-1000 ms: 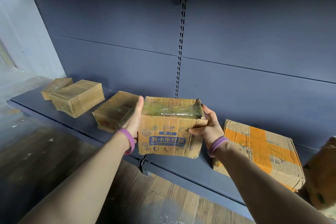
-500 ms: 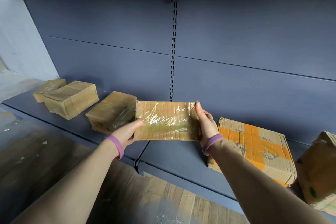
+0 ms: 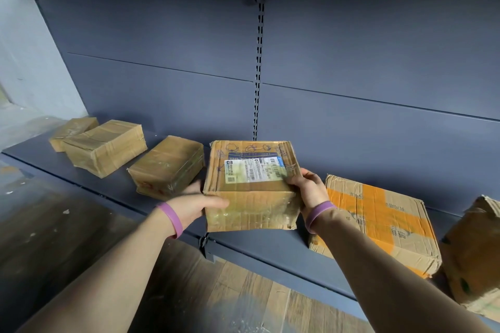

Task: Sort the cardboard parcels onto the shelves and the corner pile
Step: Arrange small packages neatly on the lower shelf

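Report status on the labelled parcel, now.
Gripping labelled parcel, label up: left hand, right hand. Over shelf, between taped parcel and orange-taped parcel. Both neighbours close.

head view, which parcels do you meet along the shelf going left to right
small flat parcel → broad taped parcel → plastic-wrapped parcel → labelled parcel, held → orange-taped parcel → crumpled parcel at right edge

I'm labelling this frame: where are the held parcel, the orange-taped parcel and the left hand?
held parcel [image 3: 254,170], head view, its white label
orange-taped parcel [image 3: 378,205], head view, orange tape strip
left hand [image 3: 194,206], head view, back of hand
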